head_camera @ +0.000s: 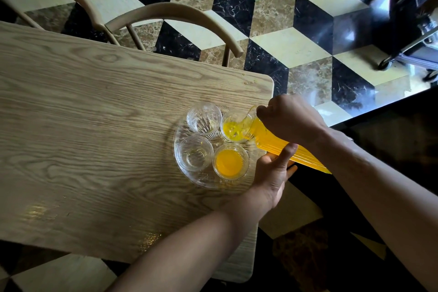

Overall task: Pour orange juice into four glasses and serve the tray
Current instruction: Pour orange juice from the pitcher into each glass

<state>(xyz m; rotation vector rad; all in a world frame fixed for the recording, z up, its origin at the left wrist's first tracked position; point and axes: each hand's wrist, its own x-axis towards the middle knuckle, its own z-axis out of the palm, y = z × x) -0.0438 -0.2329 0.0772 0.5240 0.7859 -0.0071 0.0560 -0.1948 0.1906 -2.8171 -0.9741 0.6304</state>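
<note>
The right hand [288, 118] has its grip clamped on the jug [279, 144] near its top, and the left hand [272, 173] cups the ribbed body from below, tilting it so juice runs into the far right glass [233, 129] on the glass tray [189, 173]. One glass [230, 163] looks full and two stand empty. The jug seems heavy and slick, the glasses fragile, so take the tray by its rim, near the corner of the surface [94, 106].

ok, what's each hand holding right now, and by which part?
Both hold the juice pitcher, tilted over a glass. Right hand grips near its top; left hand supports the body from below.
</note>
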